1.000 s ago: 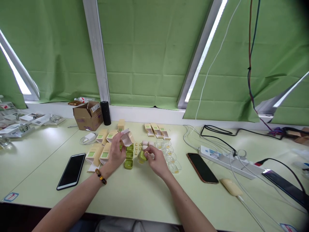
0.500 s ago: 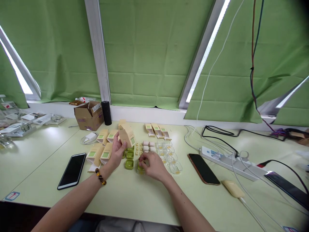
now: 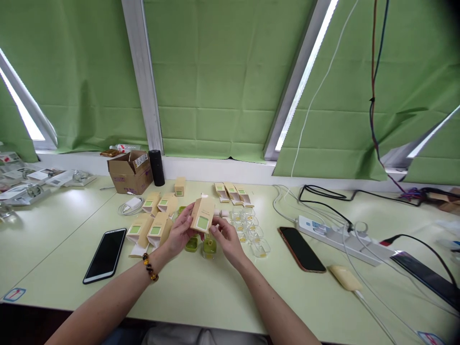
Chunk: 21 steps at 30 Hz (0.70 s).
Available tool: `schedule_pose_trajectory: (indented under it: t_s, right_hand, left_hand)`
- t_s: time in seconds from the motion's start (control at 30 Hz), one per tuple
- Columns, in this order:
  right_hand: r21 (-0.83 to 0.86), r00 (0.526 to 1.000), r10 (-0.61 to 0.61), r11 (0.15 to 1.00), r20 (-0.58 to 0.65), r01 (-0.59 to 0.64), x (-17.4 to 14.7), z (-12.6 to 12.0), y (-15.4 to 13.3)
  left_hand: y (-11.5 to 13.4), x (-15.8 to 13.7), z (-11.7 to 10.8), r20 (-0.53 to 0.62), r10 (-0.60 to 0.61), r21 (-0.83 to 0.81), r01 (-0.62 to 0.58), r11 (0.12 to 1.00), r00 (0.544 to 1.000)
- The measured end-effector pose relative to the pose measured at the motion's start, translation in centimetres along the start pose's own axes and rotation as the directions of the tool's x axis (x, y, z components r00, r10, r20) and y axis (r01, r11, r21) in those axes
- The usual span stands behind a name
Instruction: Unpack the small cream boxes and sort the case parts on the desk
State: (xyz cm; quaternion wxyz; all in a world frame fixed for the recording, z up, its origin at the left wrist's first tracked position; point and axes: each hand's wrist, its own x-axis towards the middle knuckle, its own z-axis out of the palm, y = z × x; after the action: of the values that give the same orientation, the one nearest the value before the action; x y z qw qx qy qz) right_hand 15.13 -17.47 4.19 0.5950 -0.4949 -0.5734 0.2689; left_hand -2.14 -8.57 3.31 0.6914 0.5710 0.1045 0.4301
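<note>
My left hand (image 3: 182,231) holds a small tan cardboard box (image 3: 203,213) with a green window, tilted above the table. At the box's right edge, the thumb and fingers of my right hand (image 3: 230,243) close on it. Just below them sits a clear cup with a green insert (image 3: 209,248), beside a green square tray (image 3: 191,245). Other green trays and small pieces are mostly hidden by the hands and box. To the right stand several clear square cups (image 3: 260,247) with yellowish bottoms.
Several tan boxes (image 3: 159,230) lie left, with one box (image 3: 180,186) farther back and more boxes (image 3: 233,193) behind the cups. Phones lie left (image 3: 105,255) and right (image 3: 302,249). Cables and a power strip (image 3: 338,239) run along the right; a carton (image 3: 130,172) stands back left.
The small box has moved right and down in my left hand, its window now facing me. My right hand has risen from the green-insert cup to the box. A box behind is now uncovered.
</note>
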Motion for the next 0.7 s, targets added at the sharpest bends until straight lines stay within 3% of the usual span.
schedule_pose_trajectory:
  t_s: [0.2, 0.33, 0.5, 0.7]
  right_hand:
    - [0.319, 0.991, 0.086, 0.940, 0.106, -0.116, 0.0, 0.4, -0.6]
    - [0.492, 0.984, 0.098, 0.856, 0.150, -0.160, -0.2, 0.6, -1.2]
    - [0.539, 0.987, 0.123, 0.827, 0.099, -0.157, -0.1, 0.5, -1.2]
    - [0.512, 0.984, 0.173, 0.849, -0.035, -0.131, 0.3, 0.3, -0.1]
  left_hand:
    - [0.3, -0.2, 0.4, 0.044, -0.041, 0.009, 0.041, 0.999, 0.998]
    - [0.4, -0.2, 0.8, -0.041, -0.020, 0.073, 0.023, 0.997, 0.999]
    - [0.3, -0.4, 1.3, -0.129, 0.122, 0.217, -0.092, 0.972, 0.984]
    - [0.1, -0.8, 1.5, -0.030, 0.247, 0.378, -0.217, 0.900, 0.969]
